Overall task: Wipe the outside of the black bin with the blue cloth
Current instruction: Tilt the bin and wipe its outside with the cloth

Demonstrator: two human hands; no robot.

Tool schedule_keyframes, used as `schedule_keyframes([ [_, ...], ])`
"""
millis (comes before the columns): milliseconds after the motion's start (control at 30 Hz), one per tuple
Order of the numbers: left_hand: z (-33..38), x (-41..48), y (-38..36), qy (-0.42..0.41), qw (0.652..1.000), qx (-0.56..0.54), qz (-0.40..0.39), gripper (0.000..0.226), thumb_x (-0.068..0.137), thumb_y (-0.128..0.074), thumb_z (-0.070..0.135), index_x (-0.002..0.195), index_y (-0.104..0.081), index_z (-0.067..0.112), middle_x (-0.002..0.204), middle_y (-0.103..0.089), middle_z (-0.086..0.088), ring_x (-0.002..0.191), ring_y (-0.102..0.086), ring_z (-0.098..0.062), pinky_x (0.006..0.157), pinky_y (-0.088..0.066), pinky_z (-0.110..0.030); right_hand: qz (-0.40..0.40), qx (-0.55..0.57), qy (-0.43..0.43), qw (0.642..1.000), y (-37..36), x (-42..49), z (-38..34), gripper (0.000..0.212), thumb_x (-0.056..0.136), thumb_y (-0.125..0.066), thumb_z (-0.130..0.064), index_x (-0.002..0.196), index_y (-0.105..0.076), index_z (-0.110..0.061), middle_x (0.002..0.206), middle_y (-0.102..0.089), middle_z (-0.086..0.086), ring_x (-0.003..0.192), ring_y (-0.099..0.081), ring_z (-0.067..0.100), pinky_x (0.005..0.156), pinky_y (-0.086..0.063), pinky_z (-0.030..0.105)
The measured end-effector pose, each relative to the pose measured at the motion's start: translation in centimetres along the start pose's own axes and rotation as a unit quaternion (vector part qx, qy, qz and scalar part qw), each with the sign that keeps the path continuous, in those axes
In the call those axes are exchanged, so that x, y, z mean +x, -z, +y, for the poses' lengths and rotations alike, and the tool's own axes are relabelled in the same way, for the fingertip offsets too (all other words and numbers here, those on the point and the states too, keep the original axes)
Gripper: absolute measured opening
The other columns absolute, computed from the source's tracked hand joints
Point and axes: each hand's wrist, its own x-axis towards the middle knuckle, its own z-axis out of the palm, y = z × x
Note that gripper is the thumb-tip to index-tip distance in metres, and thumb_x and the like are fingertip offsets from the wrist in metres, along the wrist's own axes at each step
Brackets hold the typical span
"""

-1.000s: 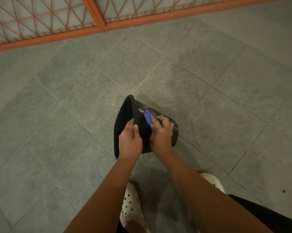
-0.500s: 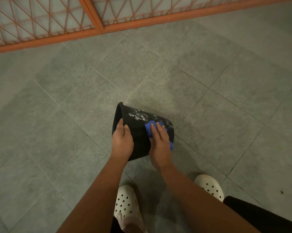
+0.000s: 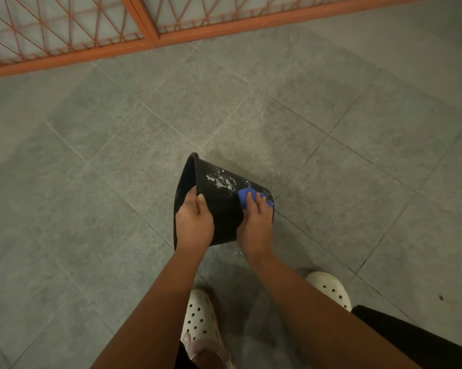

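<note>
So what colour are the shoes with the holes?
Off-white. Both shoes show clearly in the head view, the only one.

The round black plastic bin [image 3: 222,206] carries white flecks and smears. The crumpled cloth [image 3: 244,196] is bright blue. Grey speckled floor tiles [image 3: 118,209], an orange lattice metal railing [image 3: 64,35], cream perforated clogs [image 3: 200,315].

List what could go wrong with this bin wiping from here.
The bin lies tipped on the floor, steadied only by the left hand at its rim; it might roll. The right hand presses the cloth near the base, so the white smears higher up could get missed.
</note>
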Motion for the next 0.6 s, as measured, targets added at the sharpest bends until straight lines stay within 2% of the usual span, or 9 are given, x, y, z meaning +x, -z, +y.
schedule_keyframes([
  [100,-0.1,0.1,0.2,-0.012,1.0,0.001,-0.009,0.034,0.101,-0.036,0.023,0.13,-0.053,0.019,0.111,-0.064,-0.005,0.101,-0.061,-0.017,0.085,-0.05,-0.03,-0.011,0.019,0.079,0.997,0.0,-0.9,-1.5,0.057,0.085,-0.047,0.009,0.139,-0.038,-0.008,0.146,-0.035,0.017,0.139,-0.026,0.031,0.114,-0.016,0.031],
  [200,-0.4,0.1,0.4,-0.01,1.0,0.002,-0.011,0.037,0.101,-0.036,0.023,0.134,-0.051,0.016,0.119,-0.063,-0.006,0.108,-0.06,-0.019,0.094,-0.05,-0.037,-0.04,0.024,0.137,0.989,0.2,0.8,-1.4,0.058,0.083,-0.049,0.009,0.138,-0.041,-0.01,0.145,-0.038,0.016,0.138,-0.029,0.031,0.116,-0.02,0.039],
  [300,-0.7,-0.3,0.4,0.0,1.0,-0.01,0.01,0.039,0.101,-0.037,0.023,0.138,-0.047,0.012,0.124,-0.06,-0.008,0.114,-0.057,-0.02,0.098,-0.047,-0.035,-0.058,-0.033,0.109,0.992,0.2,2.3,-0.3,0.058,0.087,-0.048,0.001,0.142,-0.034,-0.016,0.15,-0.031,0.013,0.141,-0.023,0.029,0.116,-0.013,0.036],
  [367,-0.7,-0.6,0.3,0.007,1.0,-0.015,0.021,0.039,0.102,-0.037,0.024,0.138,-0.046,0.013,0.125,-0.059,-0.008,0.115,-0.055,-0.02,0.098,-0.047,-0.035,-0.061,-0.062,0.041,0.995,0.1,2.3,0.4,0.059,0.089,-0.049,-0.004,0.143,-0.029,-0.018,0.15,-0.028,0.013,0.14,-0.021,0.03,0.116,-0.022,0.039],
  [433,-0.6,-0.7,0.2,0.001,1.0,-0.011,0.022,0.038,0.101,-0.037,0.023,0.136,-0.047,0.014,0.122,-0.059,-0.008,0.11,-0.057,-0.019,0.095,-0.049,-0.036,-0.033,-0.074,0.012,0.997,-0.1,1.6,0.4,0.059,0.086,-0.054,-0.005,0.14,-0.034,-0.017,0.143,-0.034,0.015,0.132,-0.03,0.031,0.108,-0.032,0.039],
  [500,-0.6,-0.7,0.2,-0.013,1.0,-0.009,0.017,0.036,0.101,-0.037,0.021,0.134,-0.05,0.013,0.118,-0.061,-0.009,0.105,-0.058,-0.018,0.09,-0.05,-0.033,-0.002,-0.05,0.039,0.998,-0.4,0.8,0.0,0.058,0.081,-0.058,-0.002,0.135,-0.042,-0.015,0.133,-0.041,0.015,0.121,-0.04,0.029,0.099,-0.037,0.035],
  [600,-0.9,-0.5,0.5,-0.024,1.0,0.0,0.011,0.036,0.101,-0.037,0.019,0.133,-0.05,0.011,0.114,-0.062,-0.011,0.102,-0.06,-0.02,0.087,-0.051,-0.034,-0.003,0.009,0.118,0.993,-0.7,0.4,-0.6,0.049,0.084,-0.057,-0.004,0.131,-0.047,-0.015,0.127,-0.045,0.014,0.112,-0.046,0.026,0.097,-0.039,0.029],
])
